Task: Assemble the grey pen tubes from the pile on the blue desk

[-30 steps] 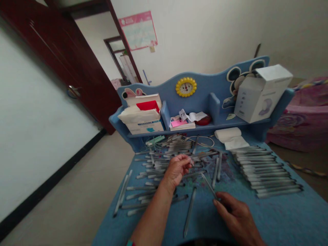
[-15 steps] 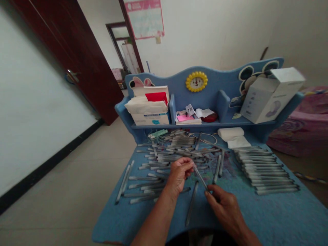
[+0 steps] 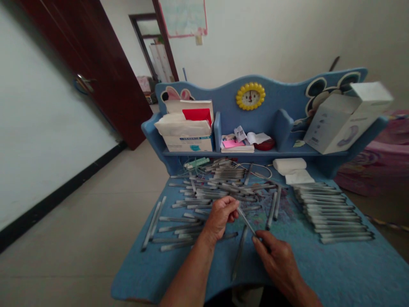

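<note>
One slim, clear pen (image 3: 246, 221) slants between my two hands above the blue desk (image 3: 134, 273). Its upper end is pinched by my left hand (image 3: 223, 216); the lower end is gripped between thumb and fingers of my right hand (image 3: 276, 251). Under and left of my left hand lie many similar pens (image 3: 179, 229), loosely spread. A single pen (image 3: 239, 253) rests on the desk between my forearms. Two more (image 3: 274, 207) lie just beyond my right hand. At the right is a neat row of pens (image 3: 335, 213).
A blue shelf (image 3: 198, 154) along the desk's back holds a tissue-filled box (image 3: 188, 143), papers (image 3: 236, 147) and a white carton (image 3: 338, 123). A white roll (image 3: 289, 165) and a thin cable (image 3: 262, 175) lie below it. A yellow clock (image 3: 250, 96) is on the backboard.
The view has shifted slightly. Both hands have moved a little to the left in the picture, still holding the same pen.
</note>
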`<state>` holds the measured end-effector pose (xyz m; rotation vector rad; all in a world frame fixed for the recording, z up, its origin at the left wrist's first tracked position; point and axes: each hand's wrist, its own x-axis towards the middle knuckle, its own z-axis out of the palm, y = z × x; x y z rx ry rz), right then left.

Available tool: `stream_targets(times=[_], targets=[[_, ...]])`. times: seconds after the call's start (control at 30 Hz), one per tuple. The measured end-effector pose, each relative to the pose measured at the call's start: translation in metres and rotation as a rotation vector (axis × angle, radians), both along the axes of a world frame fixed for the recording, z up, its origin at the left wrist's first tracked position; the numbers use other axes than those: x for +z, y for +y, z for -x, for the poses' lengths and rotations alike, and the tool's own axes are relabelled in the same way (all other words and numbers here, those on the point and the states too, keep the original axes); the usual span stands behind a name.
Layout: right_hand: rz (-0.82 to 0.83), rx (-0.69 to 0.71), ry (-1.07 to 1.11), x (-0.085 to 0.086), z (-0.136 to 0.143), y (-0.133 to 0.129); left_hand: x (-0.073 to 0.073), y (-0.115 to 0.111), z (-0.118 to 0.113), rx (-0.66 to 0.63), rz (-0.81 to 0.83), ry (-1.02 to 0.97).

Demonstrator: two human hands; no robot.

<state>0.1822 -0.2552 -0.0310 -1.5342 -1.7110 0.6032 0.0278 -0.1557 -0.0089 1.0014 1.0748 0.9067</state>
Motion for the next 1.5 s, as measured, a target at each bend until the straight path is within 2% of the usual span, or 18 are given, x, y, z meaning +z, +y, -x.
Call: stream_targets(times=[0.17,0.5,0.83,0.97,1.17,1.23,1.3,1.4,1.5], targets=[[-0.024,0.016,-0.017,-0.001,0.004,0.0,-0.002,0.001,0.003,-0.016,0.025,0.002],[-0.009,-0.041,-0.02,-0.002,0.016,0.001,-0.003,-0.003,-0.003,0.086,-0.039,0.073],[0.042,-0.039,0.011,-0.004,0.014,0.006,-0.009,-0.001,-0.006,0.091,-0.041,0.083],[0.035,0.0,-0.084,-0.002,0.006,0.01,-0.007,-0.001,-0.006,0.096,-0.066,0.059],[-0.061,-0.003,-0.356,0.015,-0.006,0.017,0.004,-0.001,-0.004,0.049,-0.142,0.101],[-0.077,-0.008,-0.418,0.023,-0.021,0.023,0.005,0.002,-0.003,0.041,-0.185,0.158],[-0.1,-0.022,-0.519,0.031,-0.05,0.032,0.003,0.006,-0.001,0.082,-0.268,0.27],[-0.193,-0.106,-0.746,0.043,-0.116,0.05,-0.002,0.011,0.004,0.192,-0.428,0.491],[-0.204,-0.14,-0.791,0.05,-0.187,0.07,-0.007,0.015,0.01,0.248,-0.55,0.626]])
